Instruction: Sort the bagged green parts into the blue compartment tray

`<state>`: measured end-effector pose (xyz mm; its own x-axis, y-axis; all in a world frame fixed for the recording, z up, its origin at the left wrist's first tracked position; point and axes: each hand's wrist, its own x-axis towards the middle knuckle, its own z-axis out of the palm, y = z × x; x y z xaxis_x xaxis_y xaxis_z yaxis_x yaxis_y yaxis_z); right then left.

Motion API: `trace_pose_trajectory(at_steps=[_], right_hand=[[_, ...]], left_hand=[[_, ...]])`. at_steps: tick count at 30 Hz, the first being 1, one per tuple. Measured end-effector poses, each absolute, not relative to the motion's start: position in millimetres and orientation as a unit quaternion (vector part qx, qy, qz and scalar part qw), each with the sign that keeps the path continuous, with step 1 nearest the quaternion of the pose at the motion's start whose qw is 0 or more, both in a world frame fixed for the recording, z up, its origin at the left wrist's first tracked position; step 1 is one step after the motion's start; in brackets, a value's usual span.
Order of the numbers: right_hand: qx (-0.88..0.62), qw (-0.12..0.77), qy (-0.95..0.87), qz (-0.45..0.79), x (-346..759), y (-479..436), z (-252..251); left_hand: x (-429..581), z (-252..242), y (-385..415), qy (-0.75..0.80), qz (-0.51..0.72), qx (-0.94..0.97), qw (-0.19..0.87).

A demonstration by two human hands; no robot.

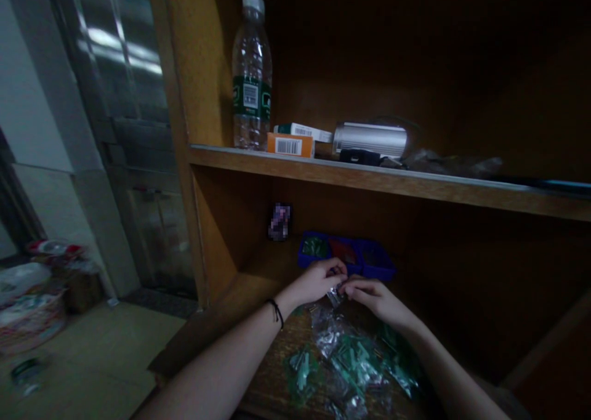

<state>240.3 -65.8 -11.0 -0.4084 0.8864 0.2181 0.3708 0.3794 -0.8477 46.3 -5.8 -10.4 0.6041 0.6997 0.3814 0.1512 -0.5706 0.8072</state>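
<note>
Between the fingertips of both hands, a small clear plastic bag (pixel 335 295) is pinched at its upper edge; each grip is closed on it, though the fingers hide most of the bag and the dim light makes its contents hard to tell. The left hand (pixel 318 281), with a black cord bracelet (pixel 276 313) on its wrist, comes in from the lower left. The right hand (pixel 375 300) meets it from the lower right, the two sets of fingers almost touching over the bag.

Directly below the grip, a heap of clear plastic bags (pixel 348 361) lies on the wooden lower shelf (pixel 272 346), with small green parts packed inside many of them. Just beyond the grip, touching distance from the fingers, sits a blue divided tray (pixel 346 258), its compartments holding green, red and dark contents. Further back on the left, a pixel-blurred object (pixel 280 221) stands against the cabinet's back wall.

Above the hands, the upper wooden shelf (pixel 351 177) carries a clear water bottle (pixel 252 78) with a green label, an orange box (pixel 290 144), a white and green box (pixel 303 131), a silver cylinder (pixel 369 140) and a black object (pixel 359 157). Well to the left of the cabinet are a metal door (pixel 129 100), a tiled floor (pixel 92 346) and a stack of packaged goods (pixel 28 303).
</note>
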Motion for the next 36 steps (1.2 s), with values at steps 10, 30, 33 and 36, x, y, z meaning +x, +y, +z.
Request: trace_pose_trajectory(at_steps=[10,30,33,36], right_hand=[[-0.513,0.454,-0.684,0.251,265.6,-50.7,-10.8],[-0.667,0.331,-0.666,0.04,331.1,-18.5,-55.7],[-0.662,0.338,-0.668,0.044,330.3,-21.3,-52.7],[-0.662,0.344,-0.664,0.053,329.5,-23.5,-50.4]], left_hand=[[45.4,-11.9,3.1,0.313,0.495,0.767,0.26],[4.4,-43.8,60.5,0.455,0.435,0.744,0.223],[2.1,-40.8,58.7,0.443,0.428,0.755,0.224],[0.2,-39.4,59.6,0.434,0.424,0.763,0.223]])
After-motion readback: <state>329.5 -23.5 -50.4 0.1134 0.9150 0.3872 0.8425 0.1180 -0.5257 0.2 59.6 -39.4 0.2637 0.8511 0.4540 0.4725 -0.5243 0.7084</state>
